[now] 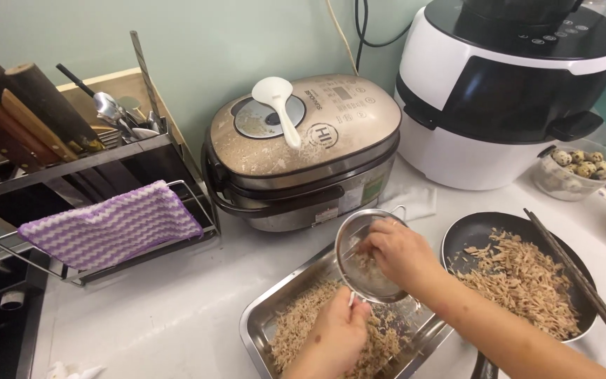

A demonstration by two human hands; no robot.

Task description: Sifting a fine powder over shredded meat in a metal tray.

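Observation:
My left hand (338,333) grips the handle of a round metal sieve (359,242), tilted over a steel tray (264,316). My right hand (400,253) reaches into the sieve, fingers on the brown shreds inside it. Finer shredded brown bits (303,323) lie spread in the tray under the sieve. To the right stands a black pan (468,231) heaped with coarser shredded brown food (527,281), with dark chopsticks (583,288) resting across its rim.
A rice cooker (303,151) with a white paddle (278,102) on top stands behind the tray. A large white-and-black appliance (506,91) sits at back right, beside a bowl of speckled eggs (578,168). A knife rack (64,154) with a purple cloth (110,228) is at left.

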